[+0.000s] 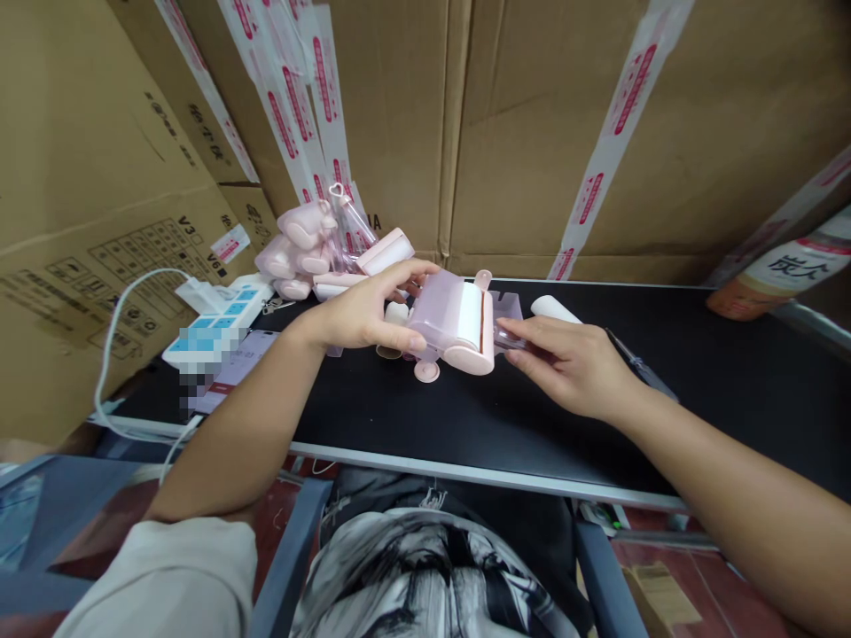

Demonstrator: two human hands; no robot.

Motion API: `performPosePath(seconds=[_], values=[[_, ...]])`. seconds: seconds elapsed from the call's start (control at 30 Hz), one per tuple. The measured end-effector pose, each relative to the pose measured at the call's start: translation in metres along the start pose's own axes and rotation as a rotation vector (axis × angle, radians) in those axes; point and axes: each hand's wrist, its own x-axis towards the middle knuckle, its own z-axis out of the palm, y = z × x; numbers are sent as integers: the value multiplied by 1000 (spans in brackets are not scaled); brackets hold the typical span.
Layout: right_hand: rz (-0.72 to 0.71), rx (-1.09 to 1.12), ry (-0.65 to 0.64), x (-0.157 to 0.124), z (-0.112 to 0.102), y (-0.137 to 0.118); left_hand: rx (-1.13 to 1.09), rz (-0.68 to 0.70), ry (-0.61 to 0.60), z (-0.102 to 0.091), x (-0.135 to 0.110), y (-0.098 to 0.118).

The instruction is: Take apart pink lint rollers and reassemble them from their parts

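My left hand [369,310] grips a small lint roller [470,316] by its translucent pinkish cover, thumb below and fingers over the top. Its white roll faces up, framed by pale pink end parts. Just to the right, my right hand [565,359] pinches a translucent purple plastic piece [507,307], close beside the roller. Whether the two parts touch is hard to make out. On the black table under the left hand lie a small round pink cap [426,371] and a cardboard-cored roll, partly hidden. A loose white roll [555,308] lies behind the right hand.
Pink plastic parts [302,239] are heaped at the back left. Nearby are a white power strip [219,323] with a cable and a phone [243,363]. A pen [638,365] lies by my right wrist. A bottle [777,279] stands tilted far right. Cardboard [519,133] walls the back.
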Motion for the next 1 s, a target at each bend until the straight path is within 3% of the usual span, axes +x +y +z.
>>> performPosePath(seconds=[0.27,0.43,0.7,0.9,1.0], values=[[8,-52,34,0,2,-6,-72,-6,32,7,1,-1],[-16,-65,29,-1,7,-5,4,-2,-20,16,5,4],[-45,-150,40,-3,7,-8,-173,27,-96,28,8,-4],[-32,-190,25,-4,10,-10,-285,-64,-140,28,6,1],[-7,-248,10,-2,11,-15,-405,-170,-50,38,9,4]])
